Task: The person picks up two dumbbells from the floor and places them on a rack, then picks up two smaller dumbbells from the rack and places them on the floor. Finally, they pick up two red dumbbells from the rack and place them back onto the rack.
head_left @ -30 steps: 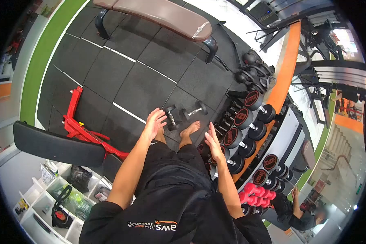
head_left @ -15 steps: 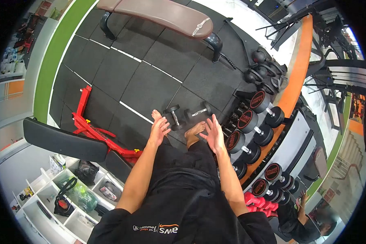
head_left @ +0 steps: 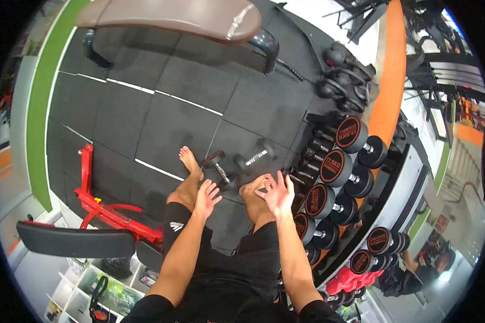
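My left hand point(head_left: 206, 199) hangs in the air with its fingers apart and holds nothing. Just ahead of it, a small dumbbell point(head_left: 220, 170) with a metal handle lies on the black mat floor between my bare feet. My right hand point(head_left: 278, 196) is also empty, its fingers spread and slightly curved, above my right foot point(head_left: 253, 185). A second dumbbell point(head_left: 255, 157) lies beside the first, farther from my body and to the right. Neither hand touches a dumbbell.
At right, a rack holds several round-headed dumbbells point(head_left: 335, 168), with red ones point(head_left: 352, 277) nearer me. Kettlebells point(head_left: 344, 81) sit beyond it. A brown bench point(head_left: 172, 20) stands ahead. A red-framed bench point(head_left: 113, 215) and white shelving point(head_left: 78, 282) are at left. A person's reflection point(head_left: 415, 274) shows lower right.
The view has shifted, and my legs now show more, with the knees bent. My left foot appears farther left of the dumbbells. Both hands sit lower in view and remain empty.
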### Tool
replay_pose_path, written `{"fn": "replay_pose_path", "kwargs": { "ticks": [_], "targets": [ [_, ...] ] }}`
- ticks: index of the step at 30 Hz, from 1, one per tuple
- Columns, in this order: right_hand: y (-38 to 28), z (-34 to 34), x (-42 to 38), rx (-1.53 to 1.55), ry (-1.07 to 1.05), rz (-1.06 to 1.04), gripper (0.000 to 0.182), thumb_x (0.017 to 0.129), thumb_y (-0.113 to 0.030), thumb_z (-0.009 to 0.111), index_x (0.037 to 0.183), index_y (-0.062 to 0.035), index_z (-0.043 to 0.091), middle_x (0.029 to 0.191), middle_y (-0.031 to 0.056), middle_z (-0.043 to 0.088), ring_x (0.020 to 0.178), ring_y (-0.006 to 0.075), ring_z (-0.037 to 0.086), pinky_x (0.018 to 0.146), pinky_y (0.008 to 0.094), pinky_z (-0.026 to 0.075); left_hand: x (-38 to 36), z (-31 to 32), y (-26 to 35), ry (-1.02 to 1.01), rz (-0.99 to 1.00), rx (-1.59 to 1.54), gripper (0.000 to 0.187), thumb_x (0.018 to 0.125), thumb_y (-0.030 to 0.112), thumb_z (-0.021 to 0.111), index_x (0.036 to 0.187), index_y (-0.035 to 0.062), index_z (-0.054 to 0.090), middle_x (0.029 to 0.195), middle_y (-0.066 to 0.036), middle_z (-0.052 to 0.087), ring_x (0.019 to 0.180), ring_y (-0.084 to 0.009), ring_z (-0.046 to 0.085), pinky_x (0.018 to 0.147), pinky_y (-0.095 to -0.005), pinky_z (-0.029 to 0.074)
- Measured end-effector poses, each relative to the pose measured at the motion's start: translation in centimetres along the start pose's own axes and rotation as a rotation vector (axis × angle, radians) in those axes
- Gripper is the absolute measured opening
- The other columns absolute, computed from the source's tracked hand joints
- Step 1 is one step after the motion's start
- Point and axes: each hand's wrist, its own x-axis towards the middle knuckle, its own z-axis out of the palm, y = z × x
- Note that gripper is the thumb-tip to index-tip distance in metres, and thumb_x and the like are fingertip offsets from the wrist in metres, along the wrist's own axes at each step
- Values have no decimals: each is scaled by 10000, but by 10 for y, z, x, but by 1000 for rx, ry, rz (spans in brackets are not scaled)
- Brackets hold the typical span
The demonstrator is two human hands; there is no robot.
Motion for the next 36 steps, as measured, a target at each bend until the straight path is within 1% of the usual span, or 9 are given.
{"fn": "replay_pose_path", "kwargs": {
  "ticks": [5, 8, 11, 16, 19, 27, 28, 32, 36],
  "targets": [
    [23, -70, 104, 155, 128, -6, 858, 844, -512, 637, 1510, -200, 196, 1094, 113, 508, 1025, 280, 516, 928, 669, 330, 83, -19, -17, 53, -68, 27, 742, 892, 464, 594, 1502, 165, 298, 1519, -140, 356, 1376, -341, 351, 1096, -541, 279],
    [29, -104, 160, 174, 246, -26, 884, 773, -466, 701, 1475, -107, 303, 1437, 157, 308, 1263, 268, 342, 1128, 371, 166, 136, -27, -29, 66, -102, 10, 767, 881, 476, 600, 1513, 182, 281, 1524, -124, 354, 1386, -338, 336, 1117, -546, 233],
    [41, -129, 200, 43, 311, -26, 973, 741, -497, 693, 1524, -133, 246, 1536, 198, 211, 1336, 304, 283, 1121, 382, 167, 177, -38, -41, 87, -120, 42, 792, 872, 484, 607, 1524, 194, 265, 1521, -116, 358, 1388, -332, 329, 1119, -552, 217],
    [58, -165, 260, -84, 298, 114, 1146, 732, -583, 618, 1572, -202, -63, 1608, 196, -176, 1493, 371, -121, 1133, 598, -114, 225, -57, -53, 200, -126, 82, 837, 816, 503, 668, 1506, 204, 301, 1554, -130, 281, 1446, -342, 213, 1129, -566, 170],
    [65, -181, 293, -37, 337, 111, 1128, 757, -550, 628, 1570, -201, -71, 1593, 218, -200, 1456, 369, -246, 1122, 591, -164, 244, -65, -58, 256, -130, 68, 806, 812, 492, 674, 1481, 200, 333, 1555, -135, 272, 1446, -350, 206, 1130, -572, 159],
    [81, -220, 354, -125, 262, 142, 1009, 753, -487, 645, 1563, -190, 121, 1635, 130, -107, 1487, 375, -142, 1088, 644, -175, 294, -93, -82, 255, -141, 31, 542, 812, 392, 696, 1264, 171, 494, 1488, -72, 352, 1390, -314, 273, 1104, -557, 194],
    [86, -225, 365, -113, 451, 120, 883, 782, -467, 671, 1501, -170, 253, 1582, 131, 191, 1461, 366, 152, 1113, 680, -57, 301, -94, -86, 259, -148, 19, 518, 813, 380, 698, 1246, 169, 506, 1478, -61, 364, 1381, -308, 282, 1100, -554, 199],
    [91, -224, 380, -138, 539, 130, 644, 841, -491, 689, 1324, -146, 437, 1228, 85, 551, 1155, 273, 503, 1061, 650, 260, 321, -101, -101, 284, -170, 16, 489, 807, 358, 716, 1217, 168, 528, 1427, -20, 419, 1370, -272, 290, 1095, -556, 201],
    [101, -259, 419, -51, 616, 125, 355, 824, -427, 733, 984, -149, 581, 1036, 66, 633, 951, 244, 618, 861, 525, 470, 332, -85, -111, 360, -167, 28, 589, 805, 282, 743, 1303, 175, 446, 1324, -2, 468, 1311, -244, 371, 1106, -584, 184]
  ]
}}
